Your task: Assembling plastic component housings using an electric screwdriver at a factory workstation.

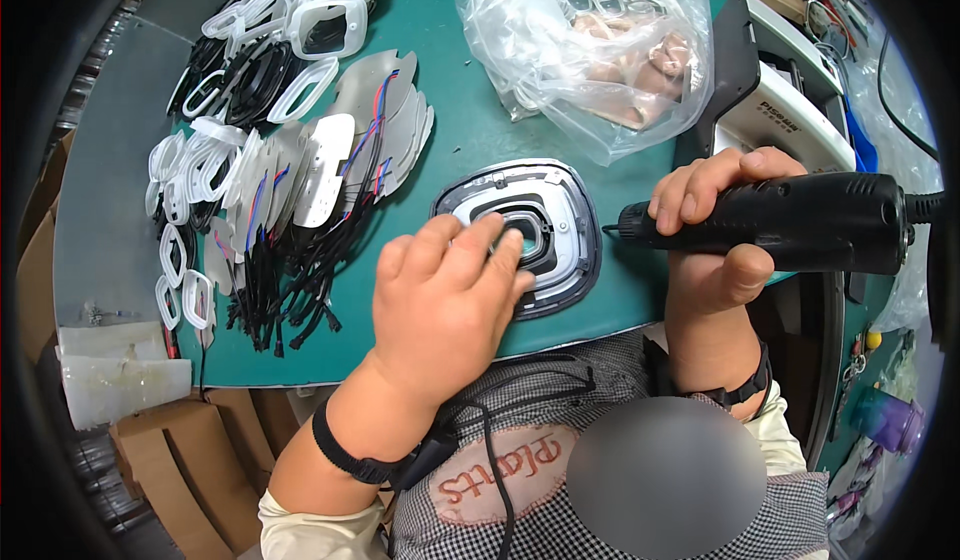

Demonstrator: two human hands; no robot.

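Observation:
A rounded plastic housing [568,235], white-grey with a dark rim and an oval opening in its middle, lies flat on the green table mat. My left hand [432,295] rests on its near left side, fingers bent and pressed at the inner ring around the opening. Whether they also pinch a small part is hidden. To the right, my right hand [708,195] is wrapped around a black electric screwdriver [815,222] held sideways. Its thin bit points left, close to the housing's right rim, apparently not touching it.
Wired grey plates [325,165] lie piled left, with white plastic frames [328,28] and black rings behind. A clear plastic bag [590,50] of parts sits at the far middle. A white-and-black machine [775,110] stands right; the screwdriver's cable trails off there.

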